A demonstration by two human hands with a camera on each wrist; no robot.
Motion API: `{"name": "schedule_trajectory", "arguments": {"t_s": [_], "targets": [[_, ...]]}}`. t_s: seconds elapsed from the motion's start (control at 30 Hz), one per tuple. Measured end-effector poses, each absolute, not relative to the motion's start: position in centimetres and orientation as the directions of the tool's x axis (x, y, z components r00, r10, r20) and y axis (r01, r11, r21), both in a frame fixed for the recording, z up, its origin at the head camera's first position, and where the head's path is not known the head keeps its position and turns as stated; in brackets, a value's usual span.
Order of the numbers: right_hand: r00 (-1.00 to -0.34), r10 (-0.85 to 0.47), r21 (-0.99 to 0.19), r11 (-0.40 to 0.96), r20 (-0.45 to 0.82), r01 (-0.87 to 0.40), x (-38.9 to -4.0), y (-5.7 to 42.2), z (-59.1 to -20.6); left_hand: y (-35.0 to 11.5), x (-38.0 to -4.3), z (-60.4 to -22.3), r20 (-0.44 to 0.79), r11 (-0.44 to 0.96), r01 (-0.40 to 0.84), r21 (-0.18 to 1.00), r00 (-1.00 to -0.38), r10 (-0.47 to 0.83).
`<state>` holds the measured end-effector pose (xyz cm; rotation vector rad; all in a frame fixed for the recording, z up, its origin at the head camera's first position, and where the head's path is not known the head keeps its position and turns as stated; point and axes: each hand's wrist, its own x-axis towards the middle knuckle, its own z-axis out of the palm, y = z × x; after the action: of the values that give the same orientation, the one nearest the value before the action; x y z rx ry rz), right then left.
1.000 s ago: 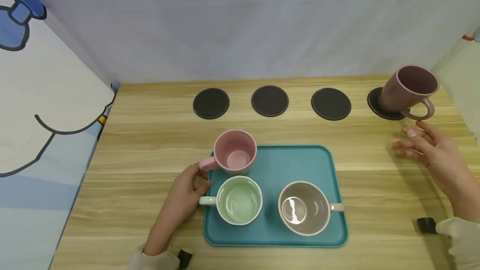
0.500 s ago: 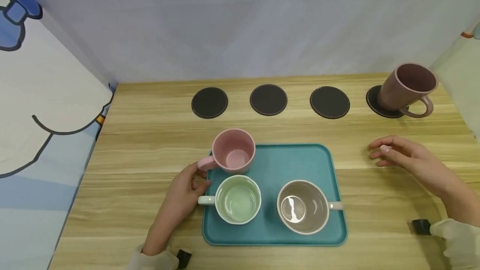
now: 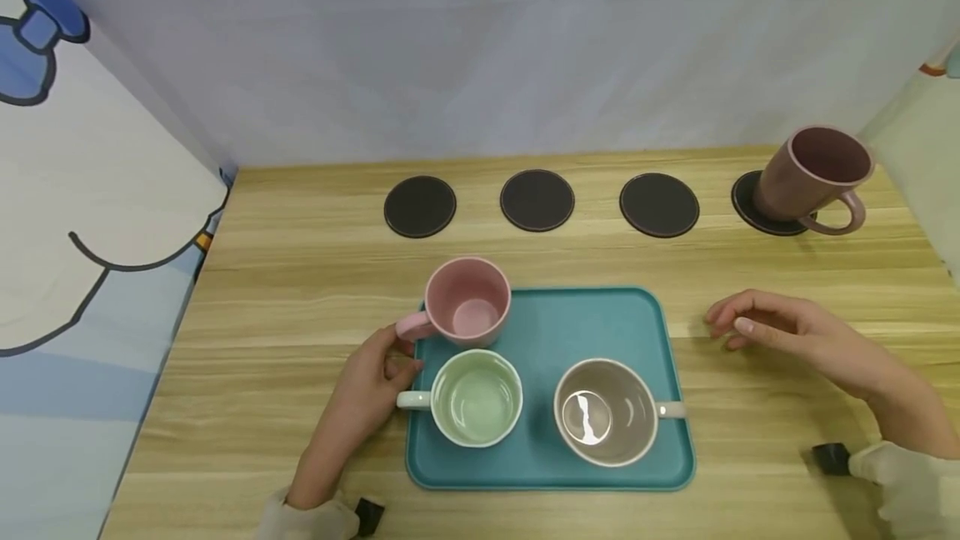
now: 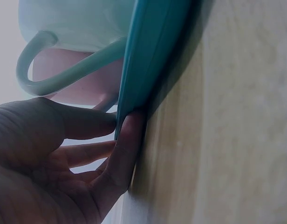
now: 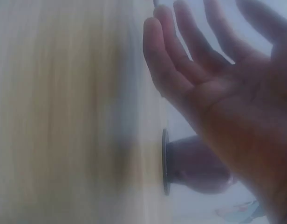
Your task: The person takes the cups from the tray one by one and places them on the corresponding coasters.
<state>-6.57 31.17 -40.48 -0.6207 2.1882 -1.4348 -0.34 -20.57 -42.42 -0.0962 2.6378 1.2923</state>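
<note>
Wood-grained table (image 3: 292, 273) backed by pale cloth (image 3: 495, 48); tray (image 3: 588, 323) (teal) pinched by left hand (image 3: 366, 386); right hand (image 3: 798, 333) held with fingers loosely parted.

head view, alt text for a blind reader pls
A left hand pinches a teal tray holding a pink mug, pale green mug and taupe mug; the right hand hovers to the tray's right. Beyond it on the wooden table lie four black coasters, the rightmost under a mauve mug.
</note>
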Motion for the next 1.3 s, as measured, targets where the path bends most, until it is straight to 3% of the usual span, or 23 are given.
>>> {"name": "schedule_trajectory", "arguments": {"t_s": [0.4, 0.97, 1.3], "targets": [[-0.647, -0.760, -0.953, 0.147, 0.063, -0.265, -5.9, 29.6, -40.7, -20.6, -0.3, -42.6, -0.215, 0.612, -0.153, 0.776, -0.976, 0.028], [-0.442, -0.896, -0.986, 0.024, 0.053, -0.166, -5.7, 27.1, -40.5, -20.6, -0.2, -42.5, -0.225, 0.613, -0.166, 0.773, -0.974, 0.020], [-0.346, -0.935, -0.964, 0.010, 0.085, -0.265, -5.4, 25.9, -40.9, -20.6, -0.3, -42.6, -0.216, 0.613, -0.157, 0.774, -0.976, 0.023]]}}
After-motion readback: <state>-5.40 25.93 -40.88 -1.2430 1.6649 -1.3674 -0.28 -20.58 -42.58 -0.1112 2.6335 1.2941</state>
